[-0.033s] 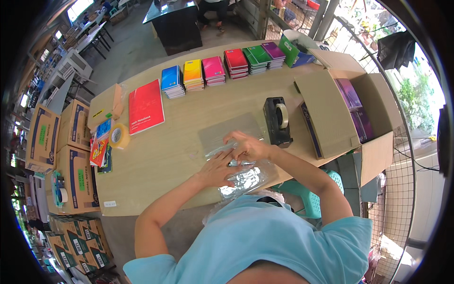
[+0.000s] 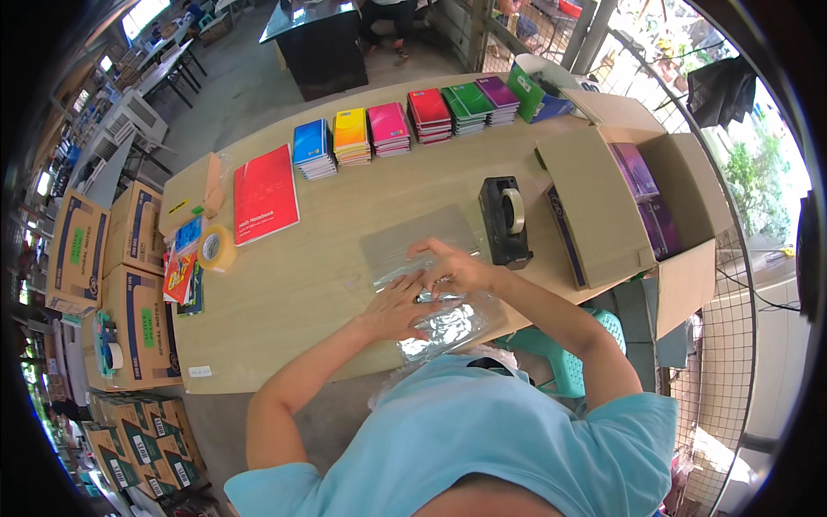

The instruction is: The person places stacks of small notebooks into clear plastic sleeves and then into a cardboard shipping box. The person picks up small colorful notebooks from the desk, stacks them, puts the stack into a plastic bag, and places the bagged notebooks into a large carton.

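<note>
Clear plastic bags [image 2: 452,329] lie at the table's near edge, glossy and wrinkled, with a flatter part [image 2: 419,239] stretching away beyond my hands. My left hand [image 2: 398,308] rests on the plastic, palm down with its fingers spread. Close against it, my right hand [image 2: 458,269] bends over the same plastic. Its index finger arches away from the others, which are curled in at the film beside my left fingertips; exactly how they grip it is partly hidden. A black tape dispenser [image 2: 506,226] with a roll of tape stands just beyond my right hand.
Several notebook stacks [image 2: 389,129] line the far side. A large red notebook [image 2: 266,194] lies left, near a tape roll [image 2: 216,248] and small packets [image 2: 179,274]. An open carton [image 2: 594,211] holds purple notebooks [image 2: 636,172] at right. More cartons [image 2: 138,327] stand left; a green stool [image 2: 564,358] is below.
</note>
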Available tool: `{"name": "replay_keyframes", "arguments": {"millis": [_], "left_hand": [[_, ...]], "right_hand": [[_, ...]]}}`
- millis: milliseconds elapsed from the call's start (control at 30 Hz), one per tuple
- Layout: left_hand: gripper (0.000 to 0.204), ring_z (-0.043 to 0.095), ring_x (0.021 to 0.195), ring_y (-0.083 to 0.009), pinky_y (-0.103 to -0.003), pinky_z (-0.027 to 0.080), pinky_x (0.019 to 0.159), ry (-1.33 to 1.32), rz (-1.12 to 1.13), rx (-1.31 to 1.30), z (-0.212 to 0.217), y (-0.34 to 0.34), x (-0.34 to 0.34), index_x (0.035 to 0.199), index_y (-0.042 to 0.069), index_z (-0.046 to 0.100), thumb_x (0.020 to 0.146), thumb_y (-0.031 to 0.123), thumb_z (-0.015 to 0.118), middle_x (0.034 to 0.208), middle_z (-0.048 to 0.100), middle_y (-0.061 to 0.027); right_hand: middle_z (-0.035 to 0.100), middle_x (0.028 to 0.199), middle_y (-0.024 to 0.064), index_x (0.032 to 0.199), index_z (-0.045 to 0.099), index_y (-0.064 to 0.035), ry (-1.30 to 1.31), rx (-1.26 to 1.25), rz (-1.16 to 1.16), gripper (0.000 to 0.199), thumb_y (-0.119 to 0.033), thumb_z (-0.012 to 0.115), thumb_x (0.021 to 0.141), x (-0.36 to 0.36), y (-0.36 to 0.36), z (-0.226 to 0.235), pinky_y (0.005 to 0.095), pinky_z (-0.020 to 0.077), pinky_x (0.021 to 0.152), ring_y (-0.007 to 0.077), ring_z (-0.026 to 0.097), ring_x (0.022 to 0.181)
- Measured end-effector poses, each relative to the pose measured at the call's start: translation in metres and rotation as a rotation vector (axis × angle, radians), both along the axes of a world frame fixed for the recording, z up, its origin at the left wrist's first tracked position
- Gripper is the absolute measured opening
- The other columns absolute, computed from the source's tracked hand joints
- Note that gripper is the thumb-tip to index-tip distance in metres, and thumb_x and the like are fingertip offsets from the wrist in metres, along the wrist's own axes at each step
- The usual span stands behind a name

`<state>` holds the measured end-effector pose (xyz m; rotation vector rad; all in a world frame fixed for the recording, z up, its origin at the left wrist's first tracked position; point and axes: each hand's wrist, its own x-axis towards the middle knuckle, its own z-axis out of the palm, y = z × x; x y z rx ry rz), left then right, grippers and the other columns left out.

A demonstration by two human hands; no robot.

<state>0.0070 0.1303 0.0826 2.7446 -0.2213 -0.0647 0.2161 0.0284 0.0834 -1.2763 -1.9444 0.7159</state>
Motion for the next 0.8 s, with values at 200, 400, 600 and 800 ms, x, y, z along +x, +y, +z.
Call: {"name": "replay_keyframes", "arguments": {"millis": [200,400,600,800], "left_hand": [[0.040,0.037,0.135,-0.0409,-0.061,0.025,0.110,-0.681,0.482,-0.250,-0.001,-0.049,0.005,0.113,0.020,0.071,0.075,0.024,0.083,0.145,0.044,-0.0216],[0.035,0.032,0.138,-0.0396,-0.064,0.024,0.109,-0.610,0.588,-0.258,0.006,-0.038,-0.005,0.105,0.022,0.074,0.078,0.045,0.078,0.151,0.028,-0.0230],[0.018,0.037,0.135,-0.0379,-0.057,0.025,0.112,-0.643,0.616,-0.280,-0.034,-0.046,0.003,0.083,0.014,0.074,0.076,0.027,0.084,0.141,0.038,-0.0188],[0.015,0.041,0.130,-0.0349,-0.056,0.028,0.109,-0.723,0.766,-0.443,-0.042,-0.059,0.014,0.078,0.014,0.072,0.076,0.025,0.082,0.135,0.045,-0.0165]], "right_hand": [[0.030,0.154,0.0127,0.144,0.034,-0.0163,0.304,-0.203,-0.239,0.086,-0.013,0.083,0.073,0.002,-0.013,-0.027,0.0452,0.0446,0.103,0.0342,0.037,0.138],[0.031,0.154,0.0120,0.148,0.030,-0.0129,0.259,-0.284,-0.269,0.094,-0.015,0.085,0.072,0.003,-0.015,-0.025,0.0442,0.0463,0.102,0.0301,0.039,0.138],[0.037,0.150,0.0117,0.148,0.028,-0.0108,0.269,-0.222,-0.301,0.093,-0.018,0.084,0.074,0.001,-0.014,-0.028,0.0432,0.0468,0.102,0.0294,0.042,0.136],[0.050,0.138,0.0162,0.132,0.053,-0.0077,0.589,-0.281,-0.699,0.065,-0.027,0.082,0.077,0.018,-0.015,-0.017,0.0456,0.0459,0.099,0.0318,0.055,0.117]]}}
